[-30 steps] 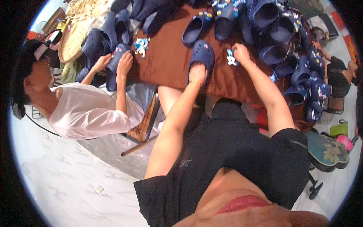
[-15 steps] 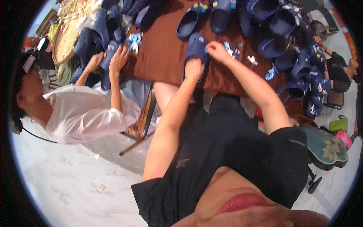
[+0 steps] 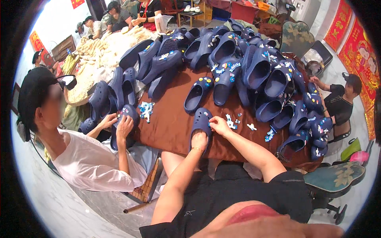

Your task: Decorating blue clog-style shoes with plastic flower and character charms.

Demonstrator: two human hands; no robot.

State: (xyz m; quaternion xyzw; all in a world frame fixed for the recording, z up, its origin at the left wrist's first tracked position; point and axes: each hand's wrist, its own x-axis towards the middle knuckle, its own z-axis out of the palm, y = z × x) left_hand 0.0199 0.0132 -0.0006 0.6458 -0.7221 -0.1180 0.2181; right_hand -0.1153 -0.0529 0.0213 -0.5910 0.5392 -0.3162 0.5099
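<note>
Navy clog: at the near side of the brown tablecloth, toe pointing far; probably light, springy foam, slightly grippy, hard to break
Hold: best from inside the foot opening or around the heel; the perforated toe likely flexes a little under pressure
Left hand: reaches into the opening from the near side; fingers hidden inside, so I cannot tell how tightly they curl
Right hand: nearly closed, thumb and fingertips pinching a small blue charm beside the clog's right flank; the charm looks small, fairly stiff
</note>
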